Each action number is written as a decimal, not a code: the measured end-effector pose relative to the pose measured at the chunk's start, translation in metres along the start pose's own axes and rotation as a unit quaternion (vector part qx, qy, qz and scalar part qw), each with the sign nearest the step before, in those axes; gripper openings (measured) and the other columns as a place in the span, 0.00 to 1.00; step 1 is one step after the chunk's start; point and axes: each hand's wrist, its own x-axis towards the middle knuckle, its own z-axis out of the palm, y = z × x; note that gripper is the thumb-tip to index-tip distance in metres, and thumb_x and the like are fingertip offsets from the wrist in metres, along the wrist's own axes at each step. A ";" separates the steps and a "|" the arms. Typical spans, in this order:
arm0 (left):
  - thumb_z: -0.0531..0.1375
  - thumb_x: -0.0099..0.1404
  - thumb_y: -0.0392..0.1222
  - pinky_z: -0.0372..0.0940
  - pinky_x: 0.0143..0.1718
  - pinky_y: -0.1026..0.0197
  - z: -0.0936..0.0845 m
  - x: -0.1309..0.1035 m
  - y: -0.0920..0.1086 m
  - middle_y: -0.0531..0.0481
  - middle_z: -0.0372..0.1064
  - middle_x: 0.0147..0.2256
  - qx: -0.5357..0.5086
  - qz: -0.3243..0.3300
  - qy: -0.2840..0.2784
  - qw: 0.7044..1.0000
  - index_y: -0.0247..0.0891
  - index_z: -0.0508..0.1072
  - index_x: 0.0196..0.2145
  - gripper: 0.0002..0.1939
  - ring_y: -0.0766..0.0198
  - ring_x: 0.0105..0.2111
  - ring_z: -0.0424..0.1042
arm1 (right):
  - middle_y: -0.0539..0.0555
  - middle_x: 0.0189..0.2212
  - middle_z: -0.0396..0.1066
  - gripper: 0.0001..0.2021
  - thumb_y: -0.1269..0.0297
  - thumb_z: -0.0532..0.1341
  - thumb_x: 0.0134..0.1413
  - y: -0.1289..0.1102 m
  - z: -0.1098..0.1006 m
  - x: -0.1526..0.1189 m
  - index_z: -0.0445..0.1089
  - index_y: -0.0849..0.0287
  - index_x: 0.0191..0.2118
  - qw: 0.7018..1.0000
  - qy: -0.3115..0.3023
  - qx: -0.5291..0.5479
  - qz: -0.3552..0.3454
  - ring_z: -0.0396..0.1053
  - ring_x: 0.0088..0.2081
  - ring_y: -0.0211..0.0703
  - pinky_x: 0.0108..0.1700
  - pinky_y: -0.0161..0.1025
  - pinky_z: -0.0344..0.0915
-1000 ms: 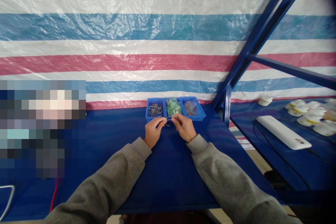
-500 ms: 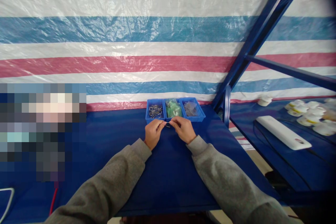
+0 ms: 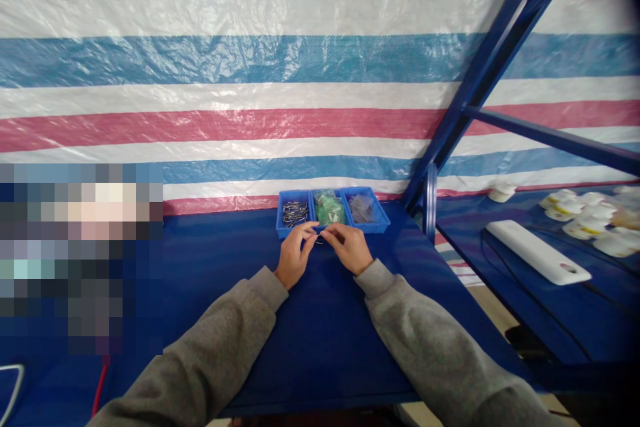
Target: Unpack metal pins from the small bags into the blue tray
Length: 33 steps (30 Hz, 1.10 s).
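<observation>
My right hand [image 3: 349, 247] is closed in a pinch, thumb against forefinger, on something too small to make out. Close beside it, my left hand [image 3: 295, 255] has thumb and forefinger apart, the forefinger raised, with nothing clearly held. Just below the fingertips a small thin metal-looking piece [image 3: 320, 243] shows; whether it lies on the table I cannot tell. Right behind the hands stand three joined blue bins. In the left bin are small metal pins or screws [image 3: 295, 212], in the middle one green packaging [image 3: 327, 205] with whitish pieces, in the right one clear plastic bags [image 3: 363, 208].
The bins stand on a blue table [image 3: 320, 347] before a striped tarpaulin [image 3: 250, 100]. A blue metal frame [image 3: 467, 100] rises at right. Beyond it, another table carries a white power-bank-like device [image 3: 537, 251], cables and several white round parts [image 3: 590, 220]. A blurred-out patch covers the left.
My left forefinger has lifted away from its thumb, opening the pinch on the thin piece between the hands. My right hand has stayed nearly still. The view has shifted slightly.
</observation>
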 end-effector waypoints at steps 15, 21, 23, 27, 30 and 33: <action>0.52 0.67 0.36 0.66 0.47 0.59 0.000 -0.003 0.001 0.44 0.72 0.45 0.031 0.005 -0.001 0.999 0.36 0.69 0.40 0.07 0.63 0.44 0.72 | 0.50 0.19 0.68 0.17 0.55 0.52 0.61 -0.001 -0.004 0.000 0.68 0.59 0.27 0.999 0.034 -0.001 0.018 0.64 0.21 0.37 0.27 0.33 0.58; 0.52 0.68 0.37 0.67 0.42 0.61 0.001 -0.005 0.001 0.46 0.75 0.37 0.033 -0.009 -0.002 0.999 0.36 0.68 0.35 0.06 0.64 0.38 0.74 | 0.50 0.19 0.68 0.17 0.54 0.52 0.61 0.001 -0.003 -0.001 0.68 0.58 0.27 0.999 0.035 0.003 0.023 0.64 0.21 0.37 0.27 0.33 0.58; 0.52 0.68 0.38 0.67 0.41 0.62 0.002 -0.006 0.000 0.47 0.75 0.34 0.031 -0.015 -0.001 0.999 0.36 0.67 0.34 0.07 0.65 0.36 0.75 | 0.50 0.19 0.68 0.18 0.54 0.52 0.61 0.001 -0.002 -0.001 0.69 0.59 0.27 0.999 0.034 0.004 0.023 0.64 0.21 0.37 0.26 0.33 0.59; 0.53 0.68 0.39 0.66 0.37 0.64 0.001 -0.005 -0.001 0.49 0.72 0.29 0.039 -0.016 0.002 0.999 0.36 0.67 0.31 0.09 0.66 0.31 0.73 | 0.50 0.19 0.68 0.18 0.55 0.52 0.61 0.001 -0.003 -0.001 0.69 0.59 0.27 0.999 0.035 0.001 0.021 0.64 0.21 0.36 0.26 0.33 0.58; 0.53 0.67 0.40 0.64 0.34 0.65 0.001 -0.004 -0.001 0.52 0.69 0.25 0.058 -0.007 0.010 0.998 0.36 0.66 0.28 0.11 0.68 0.26 0.70 | 0.50 0.20 0.68 0.18 0.55 0.52 0.61 0.000 -0.004 -0.001 0.69 0.59 0.27 0.999 0.032 0.000 0.017 0.64 0.21 0.36 0.27 0.33 0.58; 0.54 0.67 0.41 0.62 0.30 0.67 0.001 -0.004 0.000 0.54 0.65 0.23 0.087 0.007 0.032 0.996 0.36 0.65 0.26 0.12 0.70 0.23 0.66 | 0.51 0.21 0.69 0.17 0.55 0.52 0.61 0.000 -0.004 -0.002 0.69 0.60 0.27 0.999 0.030 0.001 0.014 0.64 0.22 0.36 0.27 0.33 0.59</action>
